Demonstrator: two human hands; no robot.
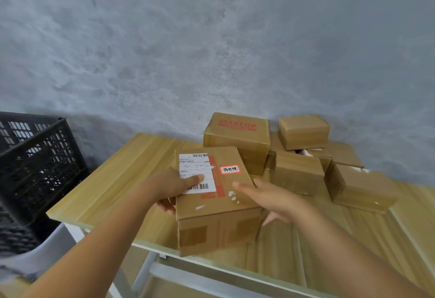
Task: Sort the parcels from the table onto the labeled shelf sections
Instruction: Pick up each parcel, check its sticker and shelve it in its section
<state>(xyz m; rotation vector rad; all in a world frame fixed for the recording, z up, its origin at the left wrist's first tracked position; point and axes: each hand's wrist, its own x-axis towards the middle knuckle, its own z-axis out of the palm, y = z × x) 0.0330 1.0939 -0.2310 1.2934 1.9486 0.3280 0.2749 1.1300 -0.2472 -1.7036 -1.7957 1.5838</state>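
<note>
Standing against a mottled grey wall (pixel 211 39): a wooden table (pixel 113 180) on a white frame, bearing a cluster of cardboard parcels at its far right.

Sitting at the left, beside the table: a black slatted plastic crate (pixel 35 163), interior not showing from here, so contents impossible to tell.

Being held over the table's near edge, between both hands: a brown cardboard parcel (pixel 211 215), taped along its front, carrying a white shipping label (pixel 196 171) with barcodes on top and a small red-bordered handwritten sticker (pixel 230 169) just to the right of it.

Gripping that parcel from the left: left hand (pixel 174 187), thumb lying flat across the shipping label, fingers curling under the box's left side.

Clasping the parcel from the right: right hand (pixel 270 199), thumb resting on the top face, fingers reaching down along the right side toward the underside.

Resting behind the held parcel: a box printed MAKEUP (pixel 235 140) in red. Perching beside it, on top of other cartons: a small plain box (pixel 303 130). Lying in front of those: two more plain brown boxes (pixel 297 173), one of them (pixel 360 187) nearest the right edge, touching its neighbour.
</note>
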